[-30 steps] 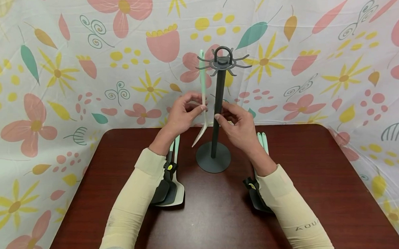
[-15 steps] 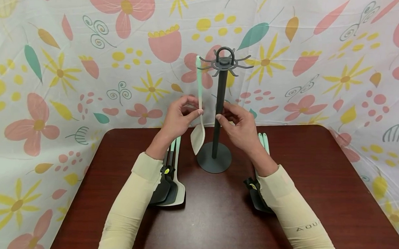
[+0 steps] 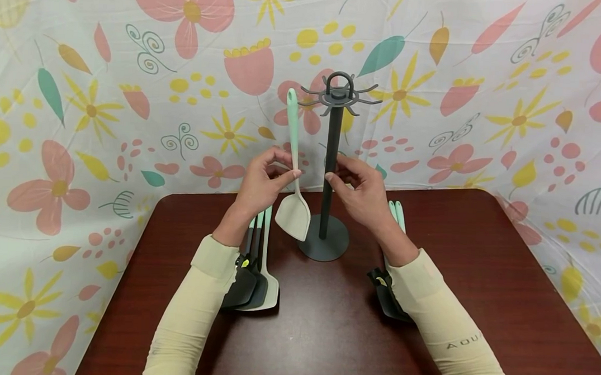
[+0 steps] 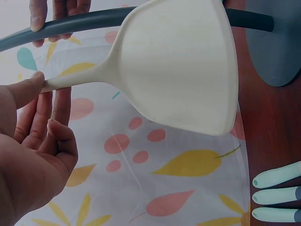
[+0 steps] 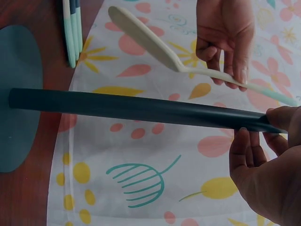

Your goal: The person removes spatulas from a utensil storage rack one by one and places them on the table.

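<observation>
My left hand (image 3: 263, 180) pinches the thin neck of a cream spatula (image 3: 293, 216) with a mint-green handle, its blade hanging down. The handle's holed top end is just left of the hook ring (image 3: 337, 97) on a dark grey utensil stand; whether they touch I cannot tell. In the left wrist view the broad blade (image 4: 178, 66) crosses in front of the stand's pole (image 4: 89, 21). My right hand (image 3: 361, 190) grips that pole between thumb and fingers, about mid-height. The stand's round base (image 3: 323, 247) rests flat on the table.
Left of the stand lie several utensils, among them a cream turner (image 3: 271, 289) and dark-headed turners (image 3: 240, 288), partly behind my left arm. More utensils with mint handles (image 3: 396, 212) lie under my right forearm. A flowered cloth (image 3: 184, 82) hangs behind the brown table (image 3: 314, 333).
The spatula has moved left and slightly down, away from the hooks. Its blade has turned from edge-on to face the head camera. My right hand stays on the pole.
</observation>
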`<action>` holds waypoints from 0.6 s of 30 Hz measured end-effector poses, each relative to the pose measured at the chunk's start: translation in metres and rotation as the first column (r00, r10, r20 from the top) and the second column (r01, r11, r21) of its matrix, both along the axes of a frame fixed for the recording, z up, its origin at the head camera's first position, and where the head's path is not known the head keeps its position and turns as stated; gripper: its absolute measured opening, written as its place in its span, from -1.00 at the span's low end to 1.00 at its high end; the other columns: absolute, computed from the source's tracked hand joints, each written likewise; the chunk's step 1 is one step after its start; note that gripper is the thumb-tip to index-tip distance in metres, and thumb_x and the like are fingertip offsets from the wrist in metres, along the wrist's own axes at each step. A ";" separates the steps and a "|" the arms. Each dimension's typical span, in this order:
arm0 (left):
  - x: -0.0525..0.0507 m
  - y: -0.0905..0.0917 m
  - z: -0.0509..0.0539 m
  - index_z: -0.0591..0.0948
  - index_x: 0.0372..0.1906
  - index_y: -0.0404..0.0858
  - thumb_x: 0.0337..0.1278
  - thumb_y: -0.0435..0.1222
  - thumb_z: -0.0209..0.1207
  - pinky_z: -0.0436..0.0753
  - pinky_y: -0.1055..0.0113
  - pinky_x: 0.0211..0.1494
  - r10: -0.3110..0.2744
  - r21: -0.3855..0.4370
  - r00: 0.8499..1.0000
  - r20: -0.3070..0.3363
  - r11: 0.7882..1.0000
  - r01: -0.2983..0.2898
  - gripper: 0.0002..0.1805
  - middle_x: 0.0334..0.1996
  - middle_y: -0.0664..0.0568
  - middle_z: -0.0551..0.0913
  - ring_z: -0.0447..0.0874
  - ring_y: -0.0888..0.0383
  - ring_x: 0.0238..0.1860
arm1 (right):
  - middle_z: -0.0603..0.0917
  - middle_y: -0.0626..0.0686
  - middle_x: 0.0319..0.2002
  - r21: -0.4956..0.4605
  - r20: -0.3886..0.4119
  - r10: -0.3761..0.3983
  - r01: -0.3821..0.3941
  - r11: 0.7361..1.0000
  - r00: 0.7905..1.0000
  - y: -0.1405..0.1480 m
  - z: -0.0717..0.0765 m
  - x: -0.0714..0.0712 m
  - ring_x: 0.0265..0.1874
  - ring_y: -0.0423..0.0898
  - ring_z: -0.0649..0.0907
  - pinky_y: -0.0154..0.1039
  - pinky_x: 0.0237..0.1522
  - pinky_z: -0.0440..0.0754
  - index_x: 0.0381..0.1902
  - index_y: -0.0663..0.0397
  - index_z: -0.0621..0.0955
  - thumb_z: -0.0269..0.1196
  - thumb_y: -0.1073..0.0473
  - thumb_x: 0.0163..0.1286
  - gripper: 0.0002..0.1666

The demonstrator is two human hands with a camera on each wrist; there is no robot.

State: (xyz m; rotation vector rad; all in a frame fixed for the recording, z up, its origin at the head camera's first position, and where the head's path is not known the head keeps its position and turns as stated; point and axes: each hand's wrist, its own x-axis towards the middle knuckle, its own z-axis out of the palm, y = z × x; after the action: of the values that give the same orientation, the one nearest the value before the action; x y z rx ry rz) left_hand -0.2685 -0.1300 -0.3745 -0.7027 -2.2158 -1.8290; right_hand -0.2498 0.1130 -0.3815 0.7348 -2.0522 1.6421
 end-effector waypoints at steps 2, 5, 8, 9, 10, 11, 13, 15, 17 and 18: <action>0.002 -0.002 -0.001 0.66 -0.04 -0.26 0.37 -0.39 0.39 0.64 0.26 -0.21 0.006 0.004 1.000 0.009 1.000 -0.006 -0.83 -0.08 -0.07 0.71 0.79 -0.27 -0.15 | 0.76 0.19 -0.08 0.002 0.004 -0.003 0.003 1.000 1.000 -0.001 -0.001 0.000 -0.16 -0.04 0.75 -0.36 -0.09 0.74 0.27 0.19 0.71 0.39 0.39 0.44 -0.55; 0.004 -0.004 -0.002 0.66 -0.03 -0.27 0.36 -0.38 0.40 0.65 0.28 -0.20 0.031 -0.004 0.999 0.023 1.000 -0.031 -0.81 -0.08 -0.07 0.71 0.80 -0.23 -0.16 | 0.76 0.18 -0.08 0.003 0.003 -0.008 0.008 1.000 1.000 -0.001 -0.001 0.000 -0.17 -0.04 0.75 -0.36 -0.09 0.74 0.27 0.19 0.72 0.39 0.39 0.44 -0.55; 0.007 -0.007 -0.005 0.66 -0.04 -0.26 0.35 -0.37 0.42 0.62 0.29 -0.23 0.062 -0.013 0.998 0.032 0.998 -0.061 -0.81 -0.10 -0.05 0.71 0.79 -0.19 -0.21 | 0.76 0.18 -0.09 0.002 0.001 -0.005 0.005 1.000 1.000 -0.001 -0.001 0.000 -0.19 -0.04 0.75 -0.35 -0.10 0.74 0.26 0.21 0.72 0.39 0.39 0.44 -0.56; 0.007 -0.008 -0.005 0.66 -0.04 -0.26 0.35 -0.37 0.42 0.61 0.29 -0.24 0.069 -0.015 0.997 0.034 0.998 -0.069 -0.81 -0.10 -0.04 0.71 0.78 -0.21 -0.21 | 0.76 0.17 -0.09 0.001 0.001 -0.004 0.004 1.000 1.000 -0.001 -0.001 0.000 -0.19 -0.05 0.75 -0.35 -0.10 0.74 0.26 0.21 0.72 0.39 0.39 0.44 -0.56; 0.008 -0.009 -0.006 0.66 -0.04 -0.26 0.35 -0.37 0.42 0.58 0.29 -0.25 0.074 -0.014 0.997 0.034 0.997 -0.073 -0.80 -0.11 -0.05 0.70 0.77 -0.23 -0.22 | 0.77 0.17 -0.10 0.000 0.002 -0.002 0.002 1.000 1.000 -0.002 -0.001 0.000 -0.19 -0.05 0.75 -0.36 -0.11 0.74 0.26 0.21 0.72 0.39 0.39 0.45 -0.57; 0.009 -0.010 -0.007 0.66 -0.04 -0.25 0.34 -0.37 0.42 0.58 0.28 -0.25 0.078 -0.014 0.996 0.034 0.997 -0.078 -0.80 -0.11 -0.05 0.70 0.77 -0.25 -0.22 | 0.76 0.18 -0.10 -0.001 0.002 0.000 0.000 1.000 1.000 -0.002 0.000 0.000 -0.20 -0.05 0.75 -0.36 -0.11 0.74 0.25 0.22 0.72 0.39 0.39 0.45 -0.57; 0.010 -0.012 -0.009 0.66 -0.05 -0.25 0.34 -0.36 0.43 0.58 0.27 -0.23 0.081 -0.014 0.996 0.041 0.997 -0.081 -0.80 -0.11 -0.05 0.70 0.77 -0.27 -0.20 | 0.76 0.19 -0.10 -0.004 0.003 0.000 0.000 1.000 1.000 -0.001 0.000 0.000 -0.20 -0.06 0.74 -0.37 -0.11 0.73 0.25 0.22 0.72 0.39 0.39 0.45 -0.58; 0.012 -0.015 -0.010 0.65 -0.05 -0.24 0.35 -0.35 0.43 0.59 0.25 -0.22 0.087 -0.018 0.995 0.049 0.996 -0.086 -0.80 -0.11 -0.04 0.70 0.78 -0.25 -0.19 | 0.76 0.20 -0.11 -0.004 0.004 0.001 -0.001 1.000 1.000 -0.001 0.000 0.000 -0.20 -0.07 0.74 -0.37 -0.11 0.73 0.24 0.23 0.72 0.38 0.40 0.45 -0.58; 0.014 -0.017 -0.011 0.65 -0.04 -0.21 0.35 -0.32 0.43 0.60 0.23 -0.20 0.096 -0.028 0.993 0.064 0.995 -0.094 -0.80 -0.11 -0.03 0.70 0.79 -0.16 -0.19 | 0.76 0.20 -0.11 -0.006 0.005 0.000 0.000 1.000 1.000 -0.001 0.000 0.000 -0.20 -0.06 0.73 -0.38 -0.11 0.73 0.24 0.24 0.72 0.38 0.40 0.45 -0.58; 0.015 -0.019 -0.011 0.65 -0.04 -0.20 0.35 -0.31 0.43 0.61 0.22 -0.19 0.101 -0.033 0.992 0.071 0.995 -0.099 -0.80 -0.11 -0.02 0.70 0.80 -0.12 -0.19 | 0.76 0.20 -0.11 -0.007 0.005 0.001 -0.001 1.000 1.000 -0.001 0.000 -0.001 -0.21 -0.06 0.73 -0.38 -0.11 0.73 0.24 0.25 0.72 0.38 0.40 0.45 -0.58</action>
State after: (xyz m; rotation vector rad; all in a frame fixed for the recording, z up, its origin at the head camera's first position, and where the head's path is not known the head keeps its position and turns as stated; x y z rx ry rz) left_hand -0.2538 -0.1486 -0.3859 -0.5274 -2.2834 -1.8044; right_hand -0.2505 0.1120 -0.3813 0.7301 -2.0486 1.6519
